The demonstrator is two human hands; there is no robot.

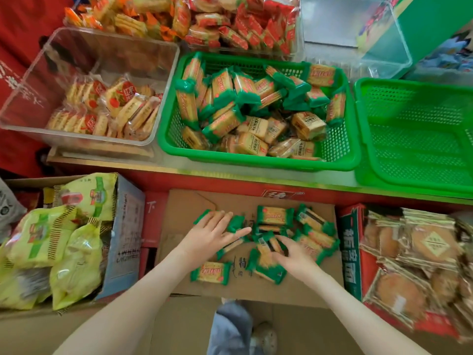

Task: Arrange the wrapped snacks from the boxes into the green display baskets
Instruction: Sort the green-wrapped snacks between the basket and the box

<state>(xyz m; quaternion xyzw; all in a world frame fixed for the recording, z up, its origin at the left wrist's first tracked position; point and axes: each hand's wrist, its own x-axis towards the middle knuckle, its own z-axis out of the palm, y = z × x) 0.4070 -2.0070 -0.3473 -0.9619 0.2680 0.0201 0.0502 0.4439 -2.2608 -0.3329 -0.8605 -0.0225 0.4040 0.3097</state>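
Several green-wrapped snack packs point(275, 216) lie scattered on the brown cardboard box point(184, 208) in front of me. My left hand point(213, 233) lies flat with straight fingers over the packs at the left of the pile. My right hand point(291, 254) reaches into the middle of the pile, fingers bent onto a pack; whether it grips one I cannot tell. One pack point(211, 272) lies apart at the near left. Above, a green basket point(256, 162) holds many of the same packs plus tan-wrapped ones. A second green basket point(414, 134) at the right has nothing in it.
A clear bin point(30, 80) of red-labelled biscuits stands left of the baskets. More red snack packs point(230, 24) pile at the back. An open box of yellow-green bags point(51, 242) sits at my left, a red box point(350, 242) of round cakes at my right.
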